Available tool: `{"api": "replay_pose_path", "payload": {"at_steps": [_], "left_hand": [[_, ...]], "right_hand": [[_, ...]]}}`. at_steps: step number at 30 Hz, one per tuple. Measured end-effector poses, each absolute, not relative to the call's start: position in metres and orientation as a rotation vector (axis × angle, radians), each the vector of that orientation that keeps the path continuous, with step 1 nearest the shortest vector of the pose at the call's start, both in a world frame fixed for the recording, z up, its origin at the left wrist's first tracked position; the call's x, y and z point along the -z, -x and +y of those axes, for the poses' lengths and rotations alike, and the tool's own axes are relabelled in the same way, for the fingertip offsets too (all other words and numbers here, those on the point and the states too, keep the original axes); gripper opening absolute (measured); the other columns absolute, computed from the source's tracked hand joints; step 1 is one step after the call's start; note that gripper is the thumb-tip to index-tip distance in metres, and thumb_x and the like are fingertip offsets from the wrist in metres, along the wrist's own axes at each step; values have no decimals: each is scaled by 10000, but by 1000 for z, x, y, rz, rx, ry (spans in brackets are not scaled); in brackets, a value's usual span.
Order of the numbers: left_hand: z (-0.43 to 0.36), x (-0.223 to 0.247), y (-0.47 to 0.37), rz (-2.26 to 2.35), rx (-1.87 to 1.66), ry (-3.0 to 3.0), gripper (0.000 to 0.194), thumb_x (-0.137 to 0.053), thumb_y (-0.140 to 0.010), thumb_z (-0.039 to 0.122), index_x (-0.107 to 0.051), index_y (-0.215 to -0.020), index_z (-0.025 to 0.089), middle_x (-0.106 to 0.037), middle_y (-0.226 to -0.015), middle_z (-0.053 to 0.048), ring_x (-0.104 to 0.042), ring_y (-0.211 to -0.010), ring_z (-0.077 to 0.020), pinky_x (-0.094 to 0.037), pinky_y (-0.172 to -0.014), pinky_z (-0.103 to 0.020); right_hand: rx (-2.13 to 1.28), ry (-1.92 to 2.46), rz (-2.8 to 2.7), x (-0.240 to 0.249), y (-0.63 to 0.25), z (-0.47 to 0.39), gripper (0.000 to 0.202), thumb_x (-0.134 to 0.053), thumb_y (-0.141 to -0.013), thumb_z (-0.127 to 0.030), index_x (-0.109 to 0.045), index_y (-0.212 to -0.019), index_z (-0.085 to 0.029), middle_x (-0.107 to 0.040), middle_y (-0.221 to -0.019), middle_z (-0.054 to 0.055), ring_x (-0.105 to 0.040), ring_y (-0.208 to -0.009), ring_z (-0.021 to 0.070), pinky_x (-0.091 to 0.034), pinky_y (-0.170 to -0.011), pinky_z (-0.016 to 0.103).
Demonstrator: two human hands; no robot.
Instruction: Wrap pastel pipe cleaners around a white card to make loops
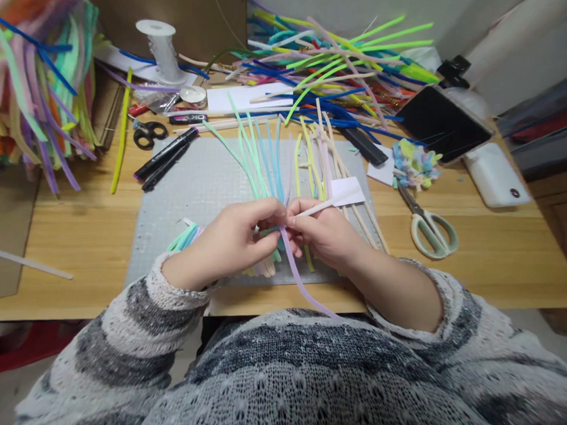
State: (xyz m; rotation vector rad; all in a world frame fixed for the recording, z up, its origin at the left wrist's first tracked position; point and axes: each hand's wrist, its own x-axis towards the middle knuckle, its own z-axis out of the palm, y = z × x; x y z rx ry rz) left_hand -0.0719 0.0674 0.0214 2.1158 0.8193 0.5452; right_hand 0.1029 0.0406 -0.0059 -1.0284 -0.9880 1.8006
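Observation:
My left hand [235, 239] and my right hand [329, 235] meet above the grey cutting mat [169, 186], fingertips pinched together. A lilac pipe cleaner [298, 277] hangs from between them toward my sweater. From my right fingers a white strip [318, 207] points up to the right. The exact grip of each hand on the lilac piece is partly hidden. Green pipe cleaners [246, 154], blue ones [274, 163] and yellow ones [314, 161] lie on the mat behind my hands. Beside my left wrist is a small pastel bundle [185, 235].
Scissors [433, 234] and a white case [497, 175] lie at right, near a dark tablet [444, 123]. Black markers [166, 160] and black-handled scissors [149, 134] are at left. Piled pipe cleaners [333, 54] stretch along the back; a large bunch [28, 79] stands back left.

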Motion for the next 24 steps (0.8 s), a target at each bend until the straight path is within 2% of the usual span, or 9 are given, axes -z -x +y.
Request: {"api": "replay_pose_path", "payload": {"at_steps": [16, 21, 24], "left_hand": [[68, -21, 71, 807, -482, -2102, 96, -527, -769, 75, -527, -777, 171, -497, -680, 55, -442, -633, -71, -371, -594, -196], [69, -19, 71, 889, -541, -2058, 54, -539, -798, 143, -543, -847, 166, -542, -720, 27, -468, -643, -88, -389, -594, -211], [70, -18, 71, 977, -551, -2034, 89, -557, -818, 222, -607, -837, 151, -596, -709, -1, -489, -618, -100, -382, -570, -224]], "right_hand": [[-1817, 1035, -960, 10, -98, 38, 137, -609, -747, -235, -495, -693, -181, -561, -509, -67, -516, -396, 60, -416, -375, 178], [-1757, 1019, -959, 10, -101, 40, 126, -601, -778, -242, -507, -716, -184, -573, -546, -61, -531, -424, 68, -405, -390, 183], [-1648, 1054, -1010, 9, -104, 41, 154, -618, -786, -285, -511, -733, -187, -579, -575, -55, -546, -465, 77, -423, -435, 199]]}}
